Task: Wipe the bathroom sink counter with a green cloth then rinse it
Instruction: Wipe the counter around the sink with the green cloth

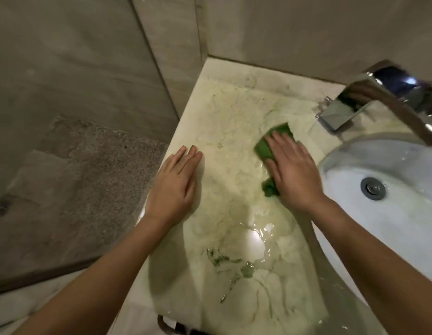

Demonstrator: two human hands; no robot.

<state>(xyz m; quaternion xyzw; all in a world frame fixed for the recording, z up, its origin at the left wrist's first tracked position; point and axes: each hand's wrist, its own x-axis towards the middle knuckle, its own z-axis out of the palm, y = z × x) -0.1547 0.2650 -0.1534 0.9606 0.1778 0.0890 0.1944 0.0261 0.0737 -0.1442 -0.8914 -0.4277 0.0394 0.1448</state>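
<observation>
A pale marble counter (230,112) runs left of a white sink basin (403,163). My right hand (293,174) lies flat on a green cloth (264,149) and presses it onto the counter close to the basin's left rim. Most of the cloth is hidden under the palm; green shows past the fingertips and beside the thumb. My left hand (174,184) rests palm down, fingers together, on the counter's left edge and holds nothing. A wet, glossy patch (256,240) with greenish streaks covers the counter nearer to me.
A chrome tap (369,97) juts over the basin at the upper right, and a metal drain (373,188) sits in the basin's bottom. Tiled walls close the back and left. A speckled shower floor (89,180) lies below the counter's left edge.
</observation>
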